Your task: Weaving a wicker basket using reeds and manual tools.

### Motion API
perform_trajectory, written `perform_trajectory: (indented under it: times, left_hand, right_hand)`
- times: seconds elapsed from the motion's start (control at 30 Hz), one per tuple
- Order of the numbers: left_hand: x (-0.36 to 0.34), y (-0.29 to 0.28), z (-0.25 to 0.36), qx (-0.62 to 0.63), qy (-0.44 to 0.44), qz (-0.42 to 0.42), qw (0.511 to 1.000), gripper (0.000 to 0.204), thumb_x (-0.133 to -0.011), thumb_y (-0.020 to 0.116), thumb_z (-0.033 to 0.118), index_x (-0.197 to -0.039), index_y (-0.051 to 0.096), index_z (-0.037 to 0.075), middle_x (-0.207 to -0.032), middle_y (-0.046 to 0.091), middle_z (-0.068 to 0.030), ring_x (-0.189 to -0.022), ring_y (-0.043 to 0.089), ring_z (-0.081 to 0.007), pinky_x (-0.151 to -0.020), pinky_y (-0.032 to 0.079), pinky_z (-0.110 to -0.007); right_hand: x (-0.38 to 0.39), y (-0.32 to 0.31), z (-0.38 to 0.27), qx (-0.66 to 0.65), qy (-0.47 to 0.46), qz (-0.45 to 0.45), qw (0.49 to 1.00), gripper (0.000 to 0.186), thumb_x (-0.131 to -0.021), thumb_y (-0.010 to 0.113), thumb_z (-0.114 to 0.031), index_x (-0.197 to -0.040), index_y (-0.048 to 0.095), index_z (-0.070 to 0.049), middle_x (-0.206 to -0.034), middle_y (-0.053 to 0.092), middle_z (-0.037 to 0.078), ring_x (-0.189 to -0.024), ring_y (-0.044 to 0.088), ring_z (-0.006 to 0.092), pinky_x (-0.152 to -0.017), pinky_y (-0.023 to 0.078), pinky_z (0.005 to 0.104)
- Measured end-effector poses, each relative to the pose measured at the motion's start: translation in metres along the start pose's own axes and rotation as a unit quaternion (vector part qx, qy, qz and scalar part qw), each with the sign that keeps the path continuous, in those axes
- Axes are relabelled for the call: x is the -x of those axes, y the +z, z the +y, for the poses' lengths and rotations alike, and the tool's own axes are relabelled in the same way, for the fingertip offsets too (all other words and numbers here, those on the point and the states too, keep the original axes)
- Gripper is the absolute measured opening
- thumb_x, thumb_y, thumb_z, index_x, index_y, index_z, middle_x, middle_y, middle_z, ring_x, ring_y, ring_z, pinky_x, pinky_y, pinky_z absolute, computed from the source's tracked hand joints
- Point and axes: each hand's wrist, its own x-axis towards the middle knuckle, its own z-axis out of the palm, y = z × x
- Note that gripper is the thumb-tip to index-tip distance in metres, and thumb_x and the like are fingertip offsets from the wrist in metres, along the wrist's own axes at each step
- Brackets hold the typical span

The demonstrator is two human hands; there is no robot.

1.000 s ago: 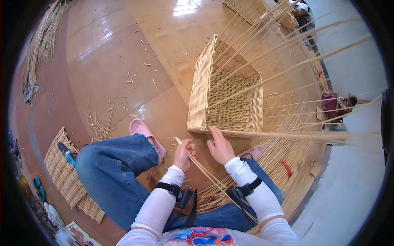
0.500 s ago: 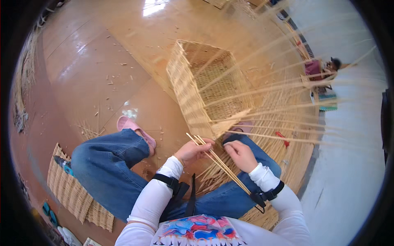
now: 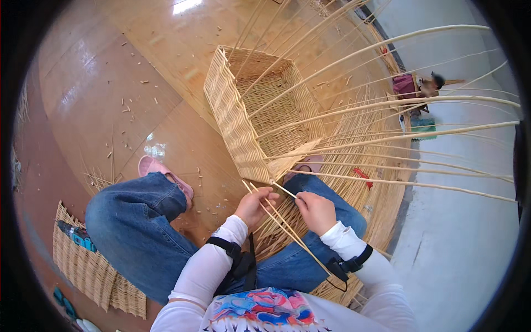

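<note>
A rectangular wicker basket (image 3: 232,119) lies tilted in front of me, its opening facing right, with long wicker stakes (image 3: 387,100) fanning out toward the wall. Just below its near corner, my left hand (image 3: 256,208) is closed around two thin wicker rods (image 3: 287,227), which run down toward my right wrist. Between thumb and fingers of my right hand (image 3: 317,213) is the end of another wicker rod (image 3: 284,189). That rod slants up to the left, and its other end shows at the basket's near corner. Whether it enters the weave I cannot tell.
Loose rods (image 3: 376,146) lie in a thick layer on the right, with a red-handled tool (image 3: 363,177) on them. At left, a cordless drill (image 3: 79,237) rests on a woven panel (image 3: 83,271). Cut bits litter the floor. A pale wall (image 3: 448,221) borders the right side.
My right hand has drawn one rod apart from those in my left hand and holds it at the basket's corner. The blurred stakes are now sharp, and the whole view has shifted slightly.
</note>
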Motion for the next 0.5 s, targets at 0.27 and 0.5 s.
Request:
perform_trajectory:
  times: [0.27, 0.5]
  left_hand:
    - [-0.015, -0.004, 0.012, 0.078, -0.043, -0.030, 0.996, 0.026, -0.101, 0.048, 0.032, -0.104, 0.056, 0.007, -0.094, 0.068, -0.0123, -0.067, 0.057, -0.0141, -0.057, 0.045, -0.024]
    - [-0.021, -0.007, 0.011, 0.126, -0.079, -0.031, 0.988, 0.024, -0.101, 0.050, 0.032, -0.105, 0.056, 0.009, -0.097, 0.066, -0.0118, -0.067, 0.054, -0.0107, -0.051, 0.040, -0.020]
  right_hand:
    - [-0.012, 0.002, -0.012, 0.107, -0.050, -0.019, 0.993, 0.013, -0.091, 0.056, -0.018, -0.081, 0.056, -0.009, -0.071, 0.059, 0.011, -0.064, 0.062, 0.0331, -0.052, 0.049, 0.0442]
    - [-0.014, -0.002, -0.025, 0.138, -0.057, -0.035, 0.988, 0.012, -0.090, 0.056, -0.016, -0.079, 0.056, -0.010, -0.067, 0.057, 0.011, -0.060, 0.062, 0.0320, -0.051, 0.049, 0.0431]
